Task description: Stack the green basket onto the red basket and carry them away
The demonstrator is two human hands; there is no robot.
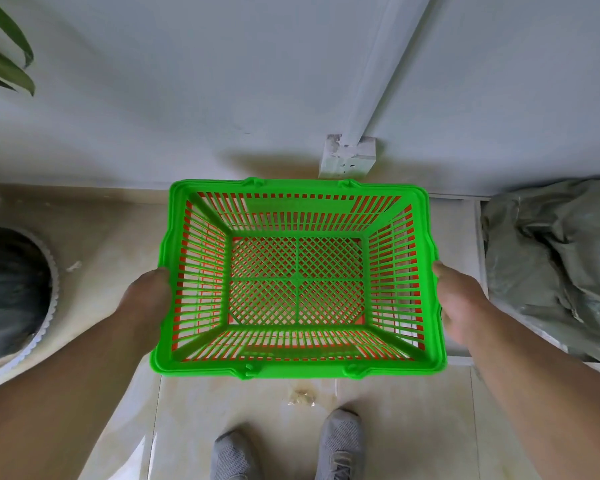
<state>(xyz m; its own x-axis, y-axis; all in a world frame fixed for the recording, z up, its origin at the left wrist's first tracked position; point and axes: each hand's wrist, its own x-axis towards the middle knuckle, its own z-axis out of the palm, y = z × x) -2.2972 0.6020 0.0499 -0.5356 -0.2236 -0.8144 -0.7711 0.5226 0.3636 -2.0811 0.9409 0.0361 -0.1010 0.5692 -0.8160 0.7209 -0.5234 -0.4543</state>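
The green basket (298, 368) sits nested inside the red basket (411, 252), whose orange-red slats show only through the green lattice. The pair is held out in front of me above the tiled floor. My left hand (149, 299) grips the left side under the green rim. My right hand (459, 299) grips the right side the same way. The fingers of both hands are hidden beneath the baskets.
A white wall with a wall socket (347, 157) lies just beyond the baskets. A round dark plant pot (11, 292) stands at the left with leaves (4, 60) above it. A grey-green sack (555, 258) lies at the right. My grey shoes (340, 441) are below.
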